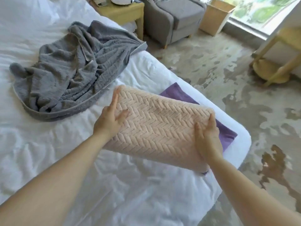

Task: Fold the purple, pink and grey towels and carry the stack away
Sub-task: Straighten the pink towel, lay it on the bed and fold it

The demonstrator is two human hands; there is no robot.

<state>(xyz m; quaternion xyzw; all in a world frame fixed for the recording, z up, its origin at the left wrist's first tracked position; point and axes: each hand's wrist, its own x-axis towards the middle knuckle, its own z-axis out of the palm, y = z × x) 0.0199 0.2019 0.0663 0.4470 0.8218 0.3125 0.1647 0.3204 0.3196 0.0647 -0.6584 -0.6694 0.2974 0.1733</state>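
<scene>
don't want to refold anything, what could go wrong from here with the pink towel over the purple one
1. The purple towel lies at the corner of the bed, so the pink towel set down off-centre might tip the stack to the floor.
2. The left hand and right hand hold the pink towel only at its ends; its folds could sag open.

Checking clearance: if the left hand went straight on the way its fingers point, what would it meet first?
The left hand would probably meet the edge of the crumpled grey towel first, after a strip of bare sheet; depth is unclear.
</scene>
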